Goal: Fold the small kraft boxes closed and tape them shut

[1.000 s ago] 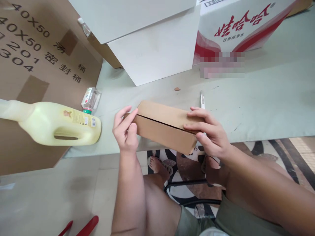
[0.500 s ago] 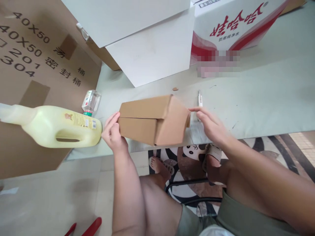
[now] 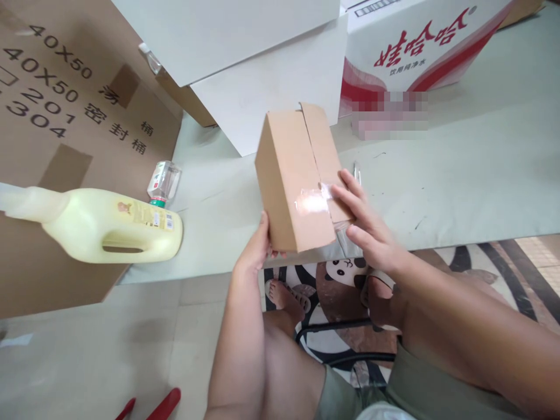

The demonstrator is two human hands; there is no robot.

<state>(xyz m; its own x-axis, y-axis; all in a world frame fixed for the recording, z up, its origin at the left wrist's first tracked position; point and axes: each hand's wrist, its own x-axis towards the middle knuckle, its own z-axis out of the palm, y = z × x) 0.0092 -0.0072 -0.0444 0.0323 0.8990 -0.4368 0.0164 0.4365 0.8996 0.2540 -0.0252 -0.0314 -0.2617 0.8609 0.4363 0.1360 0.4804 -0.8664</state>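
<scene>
A small brown cardboard box (image 3: 301, 169) is tilted up near the table's front edge. Clear tape (image 3: 311, 201) shines across its seam. My left hand (image 3: 256, 242) holds the box's lower left corner, thumb on the side and fingertips curled underneath. Against the right flap rest the spread fingers of my right hand (image 3: 365, 219), touching near the tape. Below that hand, a clear glossy strip (image 3: 345, 240) lies at the table edge; I cannot tell whether it joins the box. Just beyond the right fingers is a slim utility knife (image 3: 357, 170), partly hidden.
A yellowish jug (image 3: 144, 224) lies on its side at left, beside a clear green-capped bottle (image 3: 164, 182). Behind them stands a big printed carton (image 3: 48, 169). White boxes (image 3: 262, 81) and a red-and-white carton (image 3: 406, 52) line the back of the table (image 3: 481, 163).
The box has been turned and tipped upward, so its taped seam faces me. My left hand moved right to its lower corner. My right hand came onto the flap.
</scene>
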